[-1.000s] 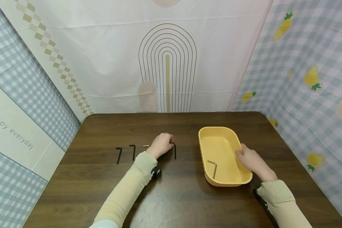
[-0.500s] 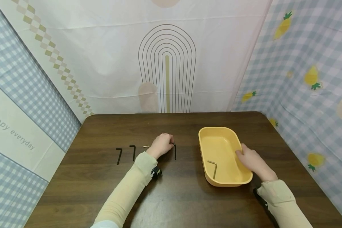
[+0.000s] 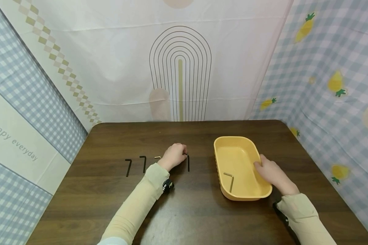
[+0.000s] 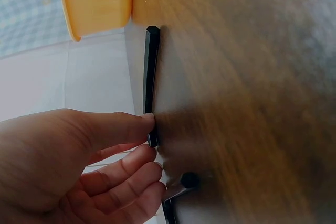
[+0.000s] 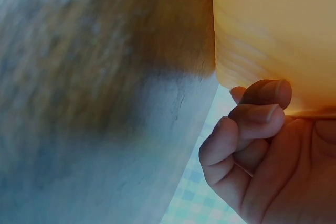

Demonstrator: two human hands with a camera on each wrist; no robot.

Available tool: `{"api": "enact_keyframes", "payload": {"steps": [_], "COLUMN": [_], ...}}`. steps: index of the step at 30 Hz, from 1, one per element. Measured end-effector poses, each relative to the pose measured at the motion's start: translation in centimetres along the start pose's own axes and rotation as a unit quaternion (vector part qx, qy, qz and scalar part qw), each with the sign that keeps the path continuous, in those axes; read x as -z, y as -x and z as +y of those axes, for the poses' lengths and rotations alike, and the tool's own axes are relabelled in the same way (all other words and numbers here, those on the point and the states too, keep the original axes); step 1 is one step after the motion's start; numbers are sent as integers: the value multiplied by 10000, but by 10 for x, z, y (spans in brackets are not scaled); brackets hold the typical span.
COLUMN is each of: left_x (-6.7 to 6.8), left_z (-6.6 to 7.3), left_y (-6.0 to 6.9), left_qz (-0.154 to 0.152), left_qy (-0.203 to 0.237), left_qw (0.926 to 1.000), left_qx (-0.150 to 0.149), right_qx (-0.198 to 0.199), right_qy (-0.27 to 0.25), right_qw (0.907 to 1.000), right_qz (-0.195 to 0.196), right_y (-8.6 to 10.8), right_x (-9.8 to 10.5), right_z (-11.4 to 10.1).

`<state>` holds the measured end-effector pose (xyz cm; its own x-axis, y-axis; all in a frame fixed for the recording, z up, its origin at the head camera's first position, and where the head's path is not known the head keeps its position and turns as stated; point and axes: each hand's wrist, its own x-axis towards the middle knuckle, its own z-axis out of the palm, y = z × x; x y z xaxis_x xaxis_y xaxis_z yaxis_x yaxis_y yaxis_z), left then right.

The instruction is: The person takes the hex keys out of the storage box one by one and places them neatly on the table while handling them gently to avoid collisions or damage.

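My left hand (image 3: pixel 173 156) pinches the end of a black hex key (image 3: pixel 188 164) on the brown table (image 3: pixel 184 217). In the left wrist view, the thumb and index finger meet on that black hex key (image 4: pixel 150 72), close to the wood. A second dark hex key (image 4: pixel 186 183) shows below the fingers there. With its thumb inside the rim, my right hand (image 3: pixel 271 173) grips the right side of a yellow plastic basket (image 3: pixel 218 170). One brass-coloured hex key (image 3: pixel 232 182) lies inside the basket. The right wrist view shows curled fingers (image 5: pixel 262 114) against the basket's outer wall (image 5: pixel 273 30).
Left of my left hand lie two black hex keys (image 3: pixel 129 167) in a loose row. A pale-ended hex key (image 3: pixel 157 157) is mostly hidden behind the left wrist. Patterned cloth (image 3: pixel 122 68) hangs behind the table and along both sides.
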<state>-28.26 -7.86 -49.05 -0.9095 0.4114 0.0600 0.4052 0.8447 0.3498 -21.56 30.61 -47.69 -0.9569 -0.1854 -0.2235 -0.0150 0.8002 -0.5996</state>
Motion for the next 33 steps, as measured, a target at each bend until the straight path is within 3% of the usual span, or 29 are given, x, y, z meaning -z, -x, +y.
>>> {"api": "enact_keyframes", "payload": {"steps": [7, 14, 22, 33], "left_x": [3, 9, 24, 39], "left_z": [3, 15, 42, 84], "left_y": [-3, -11, -18, -22], "left_qz": [-106, -160, 67, 328], "left_qy": [-39, -336, -527, -323], "left_qw": [9999, 9991, 9971, 9941], "left_qx": [-51, -198, -549, -987], "right_qx": [-4, 11, -7, 18], "right_qy": [26, 32, 26, -1], "right_qw": [10000, 10000, 10000, 10000], "right_qz": [-9, 22, -1, 6], "right_y": [1, 2, 2, 0], "right_x": [1, 1, 1, 1], "right_z": [1, 1, 1, 0]}}
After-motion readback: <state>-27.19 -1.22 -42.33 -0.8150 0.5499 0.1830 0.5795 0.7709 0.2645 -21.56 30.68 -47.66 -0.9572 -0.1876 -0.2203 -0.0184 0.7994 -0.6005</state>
